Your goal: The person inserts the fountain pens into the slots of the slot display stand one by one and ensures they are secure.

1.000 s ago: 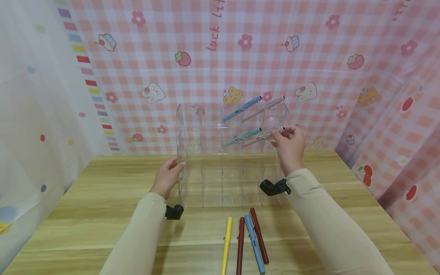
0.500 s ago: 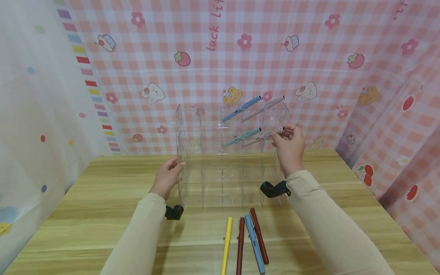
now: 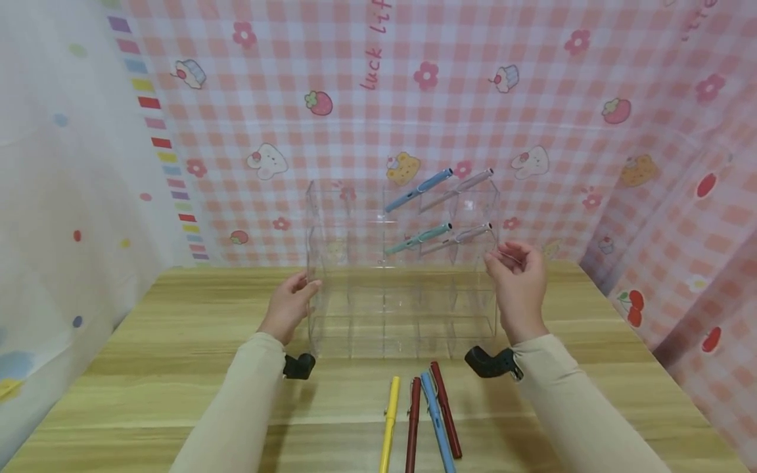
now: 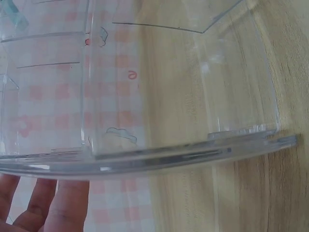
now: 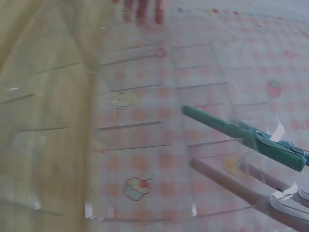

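Note:
A clear plastic pen rack (image 3: 400,266) with stepped tiers stands upright on the table. My left hand (image 3: 288,305) holds its left side panel, thumb over the front edge; in the left wrist view, fingers (image 4: 67,205) lie along the panel's outer face. My right hand (image 3: 520,286) is beside the rack's right edge, fingers loosely bent and holding nothing. In the second tier a teal pen (image 3: 420,239) and a pale pink pen (image 3: 458,239) lean slanted. Above them rest a blue pen (image 3: 418,190) and another pale pink pen (image 3: 458,190).
On the wooden table (image 3: 195,394) in front of the rack lie a yellow pen (image 3: 390,420), a dark red pen (image 3: 412,424), a light blue pen (image 3: 436,420) and another red pen (image 3: 446,410). A checked cloth (image 3: 355,144) hangs behind.
My right hand has let go of the pale pink pen in the second tier and moved down and right to the rack's edge. The left hand stays in place.

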Tool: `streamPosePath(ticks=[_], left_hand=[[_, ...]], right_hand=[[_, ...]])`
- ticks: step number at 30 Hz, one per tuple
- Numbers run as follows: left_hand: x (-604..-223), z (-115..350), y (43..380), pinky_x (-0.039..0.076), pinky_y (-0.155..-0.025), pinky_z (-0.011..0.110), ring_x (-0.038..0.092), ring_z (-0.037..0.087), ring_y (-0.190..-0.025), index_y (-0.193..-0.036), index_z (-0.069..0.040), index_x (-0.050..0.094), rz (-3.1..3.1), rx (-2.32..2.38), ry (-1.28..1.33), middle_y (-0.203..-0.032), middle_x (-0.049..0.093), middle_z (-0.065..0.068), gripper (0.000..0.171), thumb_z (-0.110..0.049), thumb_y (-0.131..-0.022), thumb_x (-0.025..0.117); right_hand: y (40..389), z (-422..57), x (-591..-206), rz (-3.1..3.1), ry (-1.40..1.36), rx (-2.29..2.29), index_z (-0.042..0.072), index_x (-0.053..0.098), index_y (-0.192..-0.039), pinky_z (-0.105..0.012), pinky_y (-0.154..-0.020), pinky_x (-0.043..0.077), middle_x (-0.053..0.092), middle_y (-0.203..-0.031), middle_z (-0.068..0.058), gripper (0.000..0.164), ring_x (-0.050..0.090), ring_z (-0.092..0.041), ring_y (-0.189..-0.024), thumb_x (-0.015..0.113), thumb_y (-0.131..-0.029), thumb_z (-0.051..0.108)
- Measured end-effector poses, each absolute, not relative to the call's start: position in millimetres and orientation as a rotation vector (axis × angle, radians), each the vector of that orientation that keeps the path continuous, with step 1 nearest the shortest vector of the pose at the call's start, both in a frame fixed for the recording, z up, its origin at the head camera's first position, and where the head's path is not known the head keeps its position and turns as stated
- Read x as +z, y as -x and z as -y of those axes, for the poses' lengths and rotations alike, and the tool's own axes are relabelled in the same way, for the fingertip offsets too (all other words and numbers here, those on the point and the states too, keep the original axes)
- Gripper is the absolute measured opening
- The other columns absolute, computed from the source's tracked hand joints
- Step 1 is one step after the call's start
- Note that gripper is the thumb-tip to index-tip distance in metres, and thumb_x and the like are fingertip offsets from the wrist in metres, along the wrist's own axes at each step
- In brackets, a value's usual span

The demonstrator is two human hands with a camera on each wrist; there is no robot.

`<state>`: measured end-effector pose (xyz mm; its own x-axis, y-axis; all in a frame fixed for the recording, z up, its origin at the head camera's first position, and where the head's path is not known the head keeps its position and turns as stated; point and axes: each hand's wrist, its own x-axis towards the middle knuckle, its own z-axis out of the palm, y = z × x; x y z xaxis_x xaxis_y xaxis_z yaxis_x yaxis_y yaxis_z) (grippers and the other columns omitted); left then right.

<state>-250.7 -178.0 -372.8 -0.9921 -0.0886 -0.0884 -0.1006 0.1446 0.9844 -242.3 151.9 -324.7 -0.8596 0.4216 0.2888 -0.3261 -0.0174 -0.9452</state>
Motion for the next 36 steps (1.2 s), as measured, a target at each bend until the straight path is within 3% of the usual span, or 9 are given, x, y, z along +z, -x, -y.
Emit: streamPosePath(ticks=[6, 12, 19, 36], left_hand=[[-374, 178, 251, 0.042, -0.103, 0.047, 0.038, 0.037, -0.133, -0.150, -0.008, 0.034, -2.381, 2.022, 0.171, -0.145, 0.036, 0.021, 0.054, -0.025, -0.101, 0.051], [-374, 178, 252, 0.042, -0.103, 0.049, 0.039, 0.037, -0.133, -0.149, -0.007, 0.035, -2.368, 2.039, 0.172, -0.144, 0.037, 0.022, 0.052, -0.022, -0.101, 0.050], [-375, 178, 252, 0.042, -0.103, 0.049, 0.039, 0.036, -0.132, -0.149, -0.008, 0.037, -2.386, 2.035, 0.183, -0.142, 0.040, 0.021, 0.051, -0.022, -0.101, 0.049], [-376, 178, 252, 0.042, -0.103, 0.049, 0.039, 0.037, -0.132, -0.149, -0.007, 0.035, -2.400, 2.012, 0.206, -0.145, 0.037, 0.021, 0.055, -0.026, -0.101, 0.051]], right_hand=[[225, -160, -340, 1.916, 0.052, 1.856, -0.004, 0.051, -0.109, -0.015, -0.068, 0.052, 0.055, -0.097, -0.003, 0.022, 0.057, -0.005, -0.083, 0.061, -0.090, -0.005], [210, -162, -358, 2.123, 0.023, 1.840, -0.006, 0.051, -0.111, -0.017, -0.068, 0.053, 0.058, -0.098, -0.005, 0.023, 0.059, -0.002, -0.080, 0.060, -0.090, -0.004], [200, -158, -377, 2.345, -0.015, 1.830, -0.007, 0.053, -0.114, -0.019, -0.070, 0.053, 0.059, -0.108, -0.018, 0.024, 0.058, -0.002, -0.082, 0.060, -0.092, 0.000], [182, -148, -413, 2.700, -0.094, 1.616, -0.006, 0.064, -0.107, -0.026, -0.071, 0.052, 0.065, -0.098, -0.011, 0.022, 0.061, -0.021, -0.089, 0.067, -0.086, 0.000]])
